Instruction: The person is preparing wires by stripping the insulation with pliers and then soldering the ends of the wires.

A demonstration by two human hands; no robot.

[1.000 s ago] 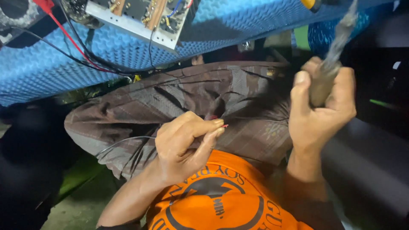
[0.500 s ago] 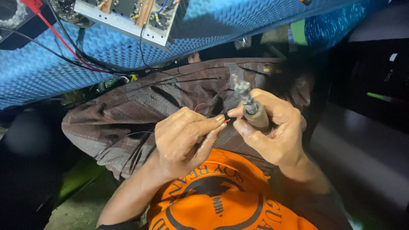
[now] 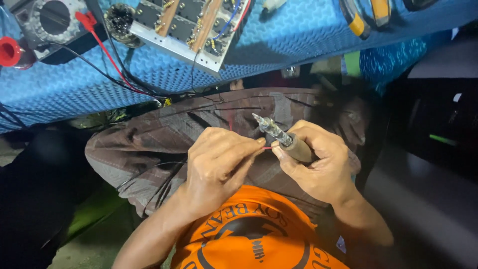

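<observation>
So both hands sit close over the lap. Left hand (image 3: 219, 162) is pinched shut on a thin red wire (image 3: 267, 148) whose free end pokes right, nearly touching the right hand (image 3: 318, 167), which is wrapped tight around a wooden-handled soldering iron (image 3: 284, 139) angled up-left, tip away from the wire.

A thin red wire (image 3: 267, 148) meets my wood-brown, metal-tipped soldering iron (image 3: 285, 140) at frame centre, over my brown plaid wrap (image 3: 164, 144), above my orange black-printed shirt (image 3: 259, 239), below the blue ribbed mat (image 3: 298, 35) crossing the top.
</observation>
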